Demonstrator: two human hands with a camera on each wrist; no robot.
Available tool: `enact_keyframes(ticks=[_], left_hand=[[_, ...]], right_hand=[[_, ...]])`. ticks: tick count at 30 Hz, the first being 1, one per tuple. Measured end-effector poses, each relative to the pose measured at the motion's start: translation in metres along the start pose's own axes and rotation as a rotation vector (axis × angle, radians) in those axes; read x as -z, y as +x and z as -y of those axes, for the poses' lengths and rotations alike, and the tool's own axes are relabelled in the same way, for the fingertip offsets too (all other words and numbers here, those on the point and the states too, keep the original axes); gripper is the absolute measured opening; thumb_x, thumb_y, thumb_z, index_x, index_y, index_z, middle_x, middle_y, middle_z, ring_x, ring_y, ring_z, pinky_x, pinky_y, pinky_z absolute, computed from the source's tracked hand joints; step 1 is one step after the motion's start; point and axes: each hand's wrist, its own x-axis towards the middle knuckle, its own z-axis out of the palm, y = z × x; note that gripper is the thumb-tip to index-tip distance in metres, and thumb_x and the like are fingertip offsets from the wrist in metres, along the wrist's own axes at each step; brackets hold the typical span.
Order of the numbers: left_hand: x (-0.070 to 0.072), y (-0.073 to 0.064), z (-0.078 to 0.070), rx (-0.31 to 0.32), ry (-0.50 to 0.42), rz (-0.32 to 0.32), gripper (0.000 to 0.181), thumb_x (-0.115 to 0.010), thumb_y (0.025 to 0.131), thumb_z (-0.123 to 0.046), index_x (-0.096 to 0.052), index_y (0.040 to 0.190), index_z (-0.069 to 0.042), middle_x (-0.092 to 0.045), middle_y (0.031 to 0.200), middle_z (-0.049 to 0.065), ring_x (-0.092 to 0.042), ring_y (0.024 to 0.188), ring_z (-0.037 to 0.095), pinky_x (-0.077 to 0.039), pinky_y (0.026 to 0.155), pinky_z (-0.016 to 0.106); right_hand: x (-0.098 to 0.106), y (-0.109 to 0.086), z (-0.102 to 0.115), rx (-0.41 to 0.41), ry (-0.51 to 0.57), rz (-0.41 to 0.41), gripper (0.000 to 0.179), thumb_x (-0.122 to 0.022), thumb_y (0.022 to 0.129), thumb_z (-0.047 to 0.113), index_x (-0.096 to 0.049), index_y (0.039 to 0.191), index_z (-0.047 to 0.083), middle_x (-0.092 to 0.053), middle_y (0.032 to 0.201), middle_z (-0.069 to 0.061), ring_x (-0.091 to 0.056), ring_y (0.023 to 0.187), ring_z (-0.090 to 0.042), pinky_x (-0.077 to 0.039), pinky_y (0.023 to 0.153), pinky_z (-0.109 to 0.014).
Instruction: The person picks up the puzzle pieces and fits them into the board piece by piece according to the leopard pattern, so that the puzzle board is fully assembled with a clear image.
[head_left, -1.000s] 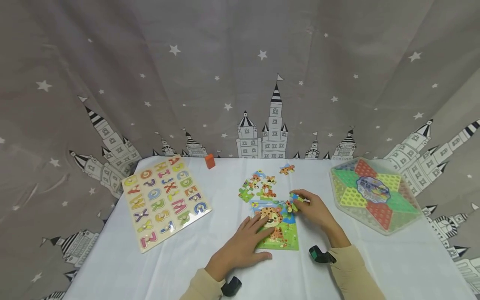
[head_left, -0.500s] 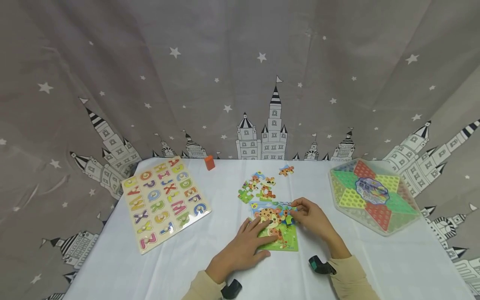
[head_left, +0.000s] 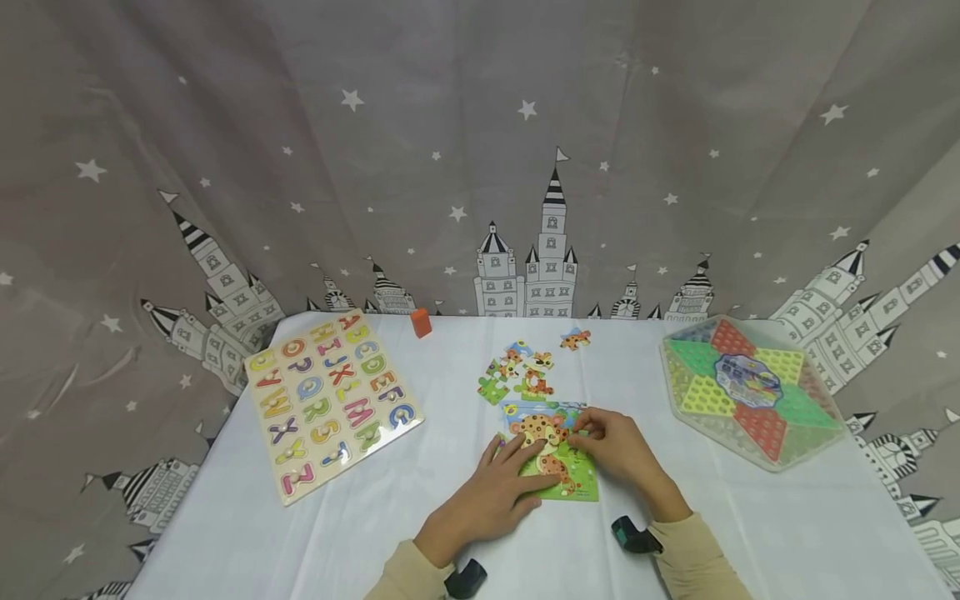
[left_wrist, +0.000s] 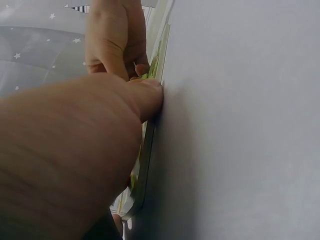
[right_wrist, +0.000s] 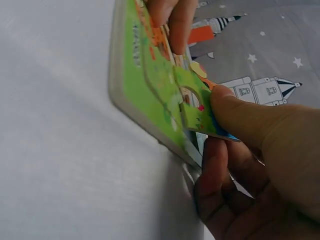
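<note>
My left hand [head_left: 487, 493] lies with fingers spread over the left part of a small leopard jigsaw board [head_left: 583, 485], steadying touch on its face. The thumb reaches its front edge in the left wrist view. My right hand [head_left: 617, 446] is at the board's right side and pinches a jigsaw piece [right_wrist: 201, 121] between thumb and fingers. That piece is green with a blue edge, tilted over the board's upper right in the right wrist view. Behind the board lie several loose jigsaw pieces [head_left: 537, 385], and a lone orange spotted piece [head_left: 575, 338] lies farther back.
To the left is a wooden alphabet peg board [head_left: 341, 461]. An orange block [head_left: 421, 322] stands at the back. A clear hexagonal game box [head_left: 748, 382] with a coloured star lies to the right. A grey castle-print curtain [head_left: 300, 167] hangs behind the white-covered table [head_left: 795, 533].
The right hand has brought its jigsaw piece down and toward me, from the board's top right corner to lower on its right side. The left hand has stayed on the board.
</note>
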Motion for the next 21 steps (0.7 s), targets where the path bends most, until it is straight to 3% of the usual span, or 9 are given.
enact_keyframes(ticks=[6,14,21], left_hand=[[0.0004,-0.0003,-0.0008,0.004,0.0,0.0,0.041,-0.05,0.106,-0.037,-0.053,0.147,-0.043,-0.028,0.169,0.001,-0.021,0.158,0.032,-0.013,0.127,0.064],[-0.0015,-0.0001,-0.0004,0.004,-0.003,-0.012,0.041,-0.051,0.106,-0.037,-0.054,0.147,-0.042,-0.029,0.169,0.002,-0.022,0.158,0.032,-0.015,0.126,0.064],[-0.0025,0.001,-0.0001,0.01,-0.001,-0.009,0.042,-0.051,0.106,-0.037,-0.053,0.147,-0.043,-0.028,0.169,0.001,-0.022,0.158,0.033,-0.015,0.126,0.064]], right_hand=[[-0.0023,0.0011,-0.0019,0.058,-0.048,0.026,0.008,-0.081,0.087,0.019,-0.074,0.091,0.02,-0.059,0.076,0.005,-0.051,0.07,-0.011,-0.041,0.062,-0.023],[-0.0057,-0.0035,-0.0007,0.162,-0.148,-0.019,0.009,-0.085,0.083,0.017,-0.077,0.085,0.019,-0.065,0.089,0.005,-0.052,0.076,-0.007,-0.046,0.067,-0.022],[-0.008,-0.0075,0.0016,0.067,-0.1,-0.051,0.014,-0.085,0.083,0.015,-0.077,0.094,0.012,-0.064,0.079,0.005,-0.053,0.071,-0.008,-0.044,0.064,-0.022]])
